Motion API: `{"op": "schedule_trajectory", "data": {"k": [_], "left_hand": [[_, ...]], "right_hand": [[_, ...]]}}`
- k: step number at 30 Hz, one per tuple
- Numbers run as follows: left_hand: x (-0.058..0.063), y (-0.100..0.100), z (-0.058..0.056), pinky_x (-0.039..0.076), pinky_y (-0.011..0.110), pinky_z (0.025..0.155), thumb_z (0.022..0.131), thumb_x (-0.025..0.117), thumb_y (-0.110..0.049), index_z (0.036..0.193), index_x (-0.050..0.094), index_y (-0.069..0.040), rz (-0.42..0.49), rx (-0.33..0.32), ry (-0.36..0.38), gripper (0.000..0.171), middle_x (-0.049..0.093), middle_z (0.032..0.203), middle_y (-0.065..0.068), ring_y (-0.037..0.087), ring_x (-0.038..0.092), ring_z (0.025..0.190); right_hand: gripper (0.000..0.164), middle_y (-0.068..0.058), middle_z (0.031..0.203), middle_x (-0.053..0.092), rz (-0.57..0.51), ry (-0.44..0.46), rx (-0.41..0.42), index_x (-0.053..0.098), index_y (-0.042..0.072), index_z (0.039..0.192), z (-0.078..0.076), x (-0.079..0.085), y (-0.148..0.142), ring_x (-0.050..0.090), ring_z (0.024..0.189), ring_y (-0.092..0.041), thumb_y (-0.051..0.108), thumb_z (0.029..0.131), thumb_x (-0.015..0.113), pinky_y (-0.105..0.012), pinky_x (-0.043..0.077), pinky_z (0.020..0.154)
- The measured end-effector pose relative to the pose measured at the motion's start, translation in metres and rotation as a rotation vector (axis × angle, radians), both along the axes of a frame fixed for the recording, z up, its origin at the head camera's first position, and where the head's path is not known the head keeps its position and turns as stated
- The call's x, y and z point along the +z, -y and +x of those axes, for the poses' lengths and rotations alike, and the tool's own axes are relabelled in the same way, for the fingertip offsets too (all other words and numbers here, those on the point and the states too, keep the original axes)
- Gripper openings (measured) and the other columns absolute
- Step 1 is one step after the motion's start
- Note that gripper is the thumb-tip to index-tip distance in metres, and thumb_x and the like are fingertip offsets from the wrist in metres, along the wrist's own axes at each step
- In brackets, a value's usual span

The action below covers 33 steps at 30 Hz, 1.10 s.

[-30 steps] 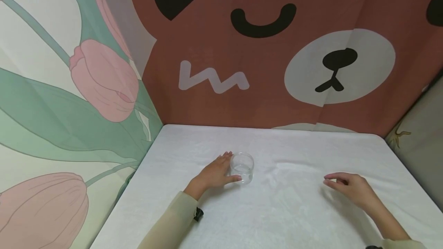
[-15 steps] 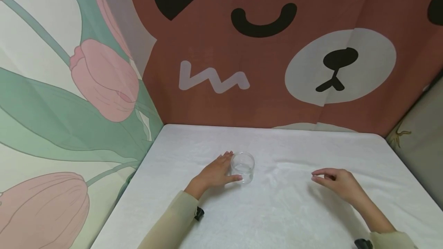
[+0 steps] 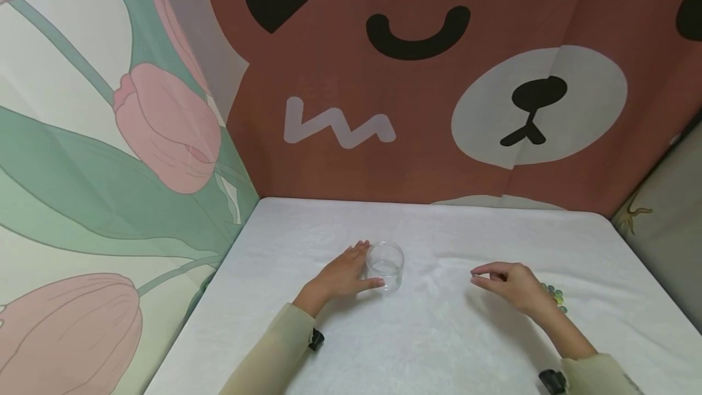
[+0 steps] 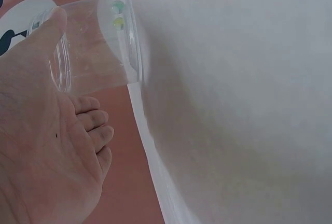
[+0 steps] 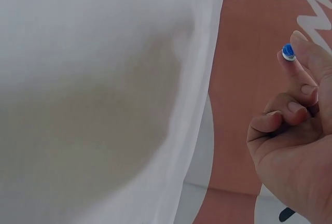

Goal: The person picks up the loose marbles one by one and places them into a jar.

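Observation:
A clear round jar [image 3: 385, 267] stands on the white table, my left hand [image 3: 341, 273] against its left side. In the left wrist view the thumb lies across the jar [image 4: 93, 47] near its rim, and the fingers are behind. A green marble [image 4: 118, 7] and a yellow marble [image 4: 119, 23] sit at the jar's bottom. My right hand [image 3: 515, 288] is above the table, to the right of the jar. Between thumb and index fingertip it pinches a blue and white marble [image 5: 288, 52]; its other fingers are curled.
Several green and yellow marbles [image 3: 558, 298] lie on the table [image 3: 428, 346], partly hidden behind my right wrist. A brown bear-print cloth [image 3: 329, 175] hangs along the table's far edge. Tulip-print cloth [image 3: 164, 127] covers the left side.
My right hand has moved left toward the jar, uncovering the marbles behind its wrist. My left hand and the jar have stayed in place.

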State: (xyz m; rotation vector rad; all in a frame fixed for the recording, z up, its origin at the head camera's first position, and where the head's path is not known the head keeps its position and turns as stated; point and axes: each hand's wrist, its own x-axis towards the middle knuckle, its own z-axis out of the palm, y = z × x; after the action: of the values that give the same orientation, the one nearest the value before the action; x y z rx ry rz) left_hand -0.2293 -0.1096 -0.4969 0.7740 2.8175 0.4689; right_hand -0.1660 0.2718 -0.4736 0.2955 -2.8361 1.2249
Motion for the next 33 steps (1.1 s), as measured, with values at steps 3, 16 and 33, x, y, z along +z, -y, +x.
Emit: {"op": "schedule_trajectory", "data": {"k": [3, 16, 33], "left_hand": [[0.000, 0.000, 0.000, 0.014, 0.036, 0.128, 0.092, 0.050, -0.075, 0.163, 0.019, -0.010, -0.001, -0.004, -0.005, 0.101, 0.019, 0.169, 0.006, 0.020, 0.014, 0.157], [0.005, 0.000, 0.002, 0.014, 0.036, 0.128, 0.091, 0.051, -0.076, 0.163, 0.020, -0.009, 0.007, 0.009, 0.002, 0.102, 0.019, 0.169, 0.005, 0.020, 0.015, 0.156], [0.002, 0.000, 0.002, 0.015, 0.035, 0.128, 0.091, 0.050, -0.076, 0.162, 0.022, -0.008, 0.018, -0.006, -0.014, 0.102, 0.021, 0.168, 0.006, 0.020, 0.016, 0.156]], "right_hand": [[0.029, 0.007, 0.061, 0.041, -0.005, -0.008, 0.013, 0.079, 0.006, 0.105, -0.002, 0.001, 0.006, 0.033, 0.054, -0.004, 0.031, 0.089, 0.079, -0.022, 0.032, 0.045], [0.029, 0.005, 0.060, 0.044, -0.036, 0.001, 0.033, 0.079, 0.007, 0.105, -0.011, 0.009, 0.035, 0.036, 0.054, -0.007, 0.032, 0.089, 0.079, -0.024, 0.032, 0.047], [0.026, 0.008, 0.059, 0.042, -0.083, -0.016, 0.089, 0.080, 0.009, 0.102, -0.026, 0.008, 0.077, 0.037, 0.055, -0.006, 0.030, 0.087, 0.081, -0.021, 0.032, 0.047]]}}
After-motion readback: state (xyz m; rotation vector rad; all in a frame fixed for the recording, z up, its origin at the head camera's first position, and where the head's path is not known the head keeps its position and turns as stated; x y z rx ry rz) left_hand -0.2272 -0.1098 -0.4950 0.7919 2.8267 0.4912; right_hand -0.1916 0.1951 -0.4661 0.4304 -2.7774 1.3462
